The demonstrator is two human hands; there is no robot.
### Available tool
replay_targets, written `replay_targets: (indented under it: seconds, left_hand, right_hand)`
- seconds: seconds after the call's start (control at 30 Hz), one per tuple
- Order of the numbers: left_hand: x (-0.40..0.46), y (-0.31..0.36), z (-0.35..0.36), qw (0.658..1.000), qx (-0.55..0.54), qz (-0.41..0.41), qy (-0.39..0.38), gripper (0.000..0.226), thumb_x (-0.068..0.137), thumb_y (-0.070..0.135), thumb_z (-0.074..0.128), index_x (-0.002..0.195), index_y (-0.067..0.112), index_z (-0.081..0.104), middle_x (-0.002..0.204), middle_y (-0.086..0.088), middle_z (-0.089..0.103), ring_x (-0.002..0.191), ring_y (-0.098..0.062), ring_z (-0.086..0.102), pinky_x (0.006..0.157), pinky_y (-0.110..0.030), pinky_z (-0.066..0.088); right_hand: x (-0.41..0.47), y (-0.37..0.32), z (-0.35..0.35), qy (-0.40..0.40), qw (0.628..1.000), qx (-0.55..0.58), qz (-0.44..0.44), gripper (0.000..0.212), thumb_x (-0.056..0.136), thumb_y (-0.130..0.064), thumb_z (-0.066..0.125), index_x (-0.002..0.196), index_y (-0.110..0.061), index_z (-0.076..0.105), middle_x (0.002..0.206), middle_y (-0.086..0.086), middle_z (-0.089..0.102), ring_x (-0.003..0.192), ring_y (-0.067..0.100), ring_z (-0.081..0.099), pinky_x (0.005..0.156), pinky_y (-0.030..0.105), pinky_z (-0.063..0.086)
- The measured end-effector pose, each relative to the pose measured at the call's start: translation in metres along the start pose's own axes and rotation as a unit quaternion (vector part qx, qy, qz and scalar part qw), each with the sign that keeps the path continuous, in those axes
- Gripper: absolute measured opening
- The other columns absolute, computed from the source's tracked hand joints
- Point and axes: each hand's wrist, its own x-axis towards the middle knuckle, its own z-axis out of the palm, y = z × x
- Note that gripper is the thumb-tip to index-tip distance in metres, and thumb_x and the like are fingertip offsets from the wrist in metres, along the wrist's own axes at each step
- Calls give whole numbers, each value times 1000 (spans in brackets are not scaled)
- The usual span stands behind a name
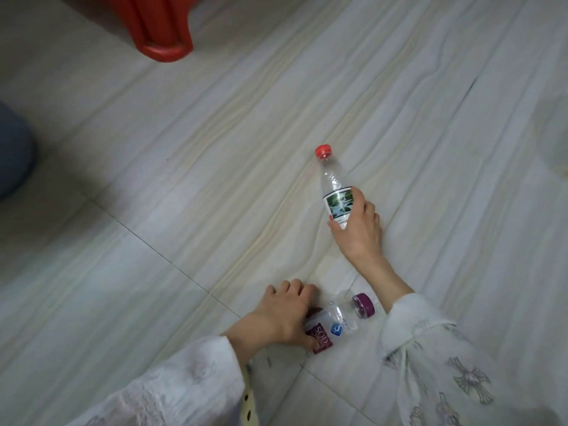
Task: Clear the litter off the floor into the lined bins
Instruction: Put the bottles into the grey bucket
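Note:
A clear plastic bottle with a red cap and a green label point(331, 182) lies on the pale tiled floor, cap pointing away from me. My right hand point(358, 230) is closed around its lower half. Nearer to me lies a crumpled clear bottle with a purple cap and a maroon label point(341, 321). My left hand point(284, 315) grips that bottle at its label end, thumb underneath. Both forearms wear white patterned sleeves. No bin is in view.
A red plastic stool leg point(159, 26) stands at the top left. A blue-grey rounded object point(12, 152) sits at the left edge. Something pale and blurred shows at the right edge point(558, 149). Tile joints cross the floor.

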Motion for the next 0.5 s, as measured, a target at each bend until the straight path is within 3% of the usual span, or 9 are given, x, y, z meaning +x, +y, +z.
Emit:
replay_targets:
  seconds: [0.23,0.5]
  left_hand:
    - [-5,-27,-39,999,21,-38,-1,87,79,43,66,146,21,14,141,-9,31,129,-30,30,103,-45,27]
    - [-73,-150,-94,973,51,-185,126,60,88,25,54,142,26,29,139,-4,39,128,-24,35,102,-38,29]
  right_hand:
    - [-1,-52,-11,20,996,-14,-84,81,82,-30,63,146,-15,18,136,13,35,124,34,36,94,49,37]
    - [-22,-111,-8,-15,993,12,-118,84,80,-32,64,147,-13,16,140,12,32,127,33,34,98,45,35]
